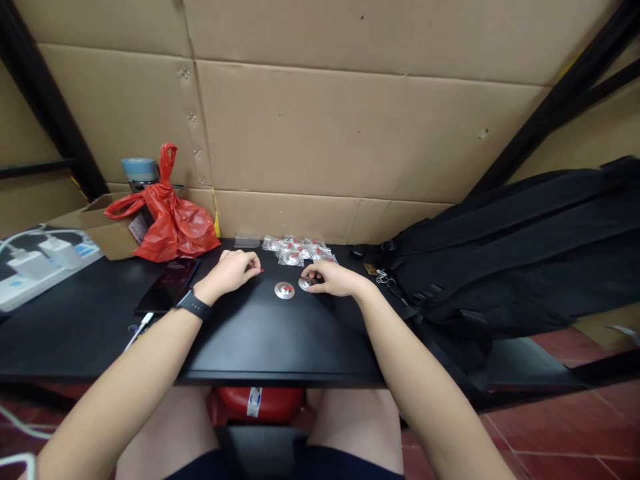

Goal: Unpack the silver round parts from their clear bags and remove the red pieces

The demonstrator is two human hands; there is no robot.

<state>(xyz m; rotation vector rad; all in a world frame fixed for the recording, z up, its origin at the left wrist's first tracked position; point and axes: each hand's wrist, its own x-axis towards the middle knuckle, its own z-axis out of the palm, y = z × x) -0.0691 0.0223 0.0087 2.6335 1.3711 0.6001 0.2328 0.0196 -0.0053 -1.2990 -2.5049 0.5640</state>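
My left hand [231,271], a dark watch on its wrist, is closed in a pinch above the black table. A tiny red piece [262,270] shows at its fingertips, too small to name. With fingers and thumb, my right hand [334,279] grips a round silver metal disc [305,285] with a raised middle, at table level. A second silver disc [284,290], with red on its centre, lies flat between the hands, just left of the gripped one. Behind them is a pile of small clear plastic packets [300,249] holding silver and red items.
A red plastic bag [175,223] and a cardboard box [114,227] stand at the back left. Nearer are a phone [167,285] with a cable and a white power strip [35,283]. A black backpack [500,247] fills the right side, keys [384,277] beside it.
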